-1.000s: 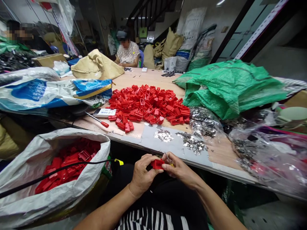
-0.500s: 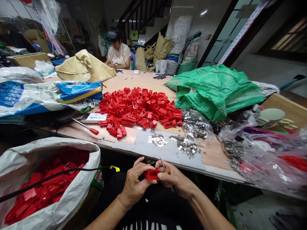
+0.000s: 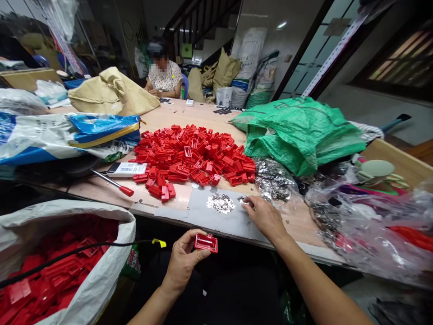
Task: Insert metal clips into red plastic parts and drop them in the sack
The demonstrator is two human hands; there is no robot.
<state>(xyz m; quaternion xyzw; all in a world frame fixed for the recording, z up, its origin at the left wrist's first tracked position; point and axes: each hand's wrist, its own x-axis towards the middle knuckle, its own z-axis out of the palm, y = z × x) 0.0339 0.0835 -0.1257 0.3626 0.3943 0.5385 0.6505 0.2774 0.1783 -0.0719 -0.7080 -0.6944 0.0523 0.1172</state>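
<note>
Beyond the table's near edge, my left hand (image 3: 184,257) pinches a small red plastic case (image 3: 206,243), its hollow side facing me and a small loop on its upper rim. My right hand (image 3: 269,219) is over the grey sheet (image 3: 198,205) on the table, fingers closed around a thin metal tool (image 3: 246,198), mostly hidden. Its fingertips are at the spot of the darker metal pieces, which the hand largely covers. Just left of them lies a pile of shiny flat metal pieces (image 3: 220,204).
A heap of red cases (image 3: 196,153) covers the table's middle. A red-handled tool (image 3: 115,183) and a phone-like box (image 3: 126,169) lie left. An open white sack (image 3: 125,216) holds more cases. Green sack (image 3: 301,131) and plastic bags (image 3: 365,225) are right. A person (image 3: 164,74) sits opposite.
My right hand has left the red case and moved up and right to the metal pieces on the table. The left hand still holds the case, now turned with its hollow towards me.
</note>
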